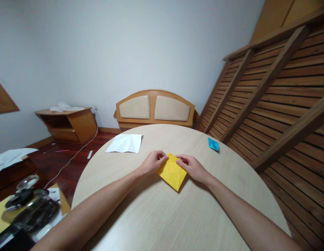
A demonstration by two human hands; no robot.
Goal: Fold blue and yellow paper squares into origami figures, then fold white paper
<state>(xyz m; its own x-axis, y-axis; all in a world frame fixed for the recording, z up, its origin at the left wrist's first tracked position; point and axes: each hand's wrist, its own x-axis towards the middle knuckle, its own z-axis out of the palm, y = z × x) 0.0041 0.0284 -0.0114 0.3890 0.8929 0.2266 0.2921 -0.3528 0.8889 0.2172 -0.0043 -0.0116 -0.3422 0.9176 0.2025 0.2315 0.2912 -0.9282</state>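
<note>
**Head view: both hands on yellow sheet**

Head camera shows my left hand [153, 161] and right hand [192, 167] pinching the upper corners of a folded yellow paper [172, 172], fingers closed narrow on its edges. It lies flat near the middle of the round table [156, 216]. White creased paper [125, 143] sits far left; blue folded piece [213, 144] far right, well apart.
</note>
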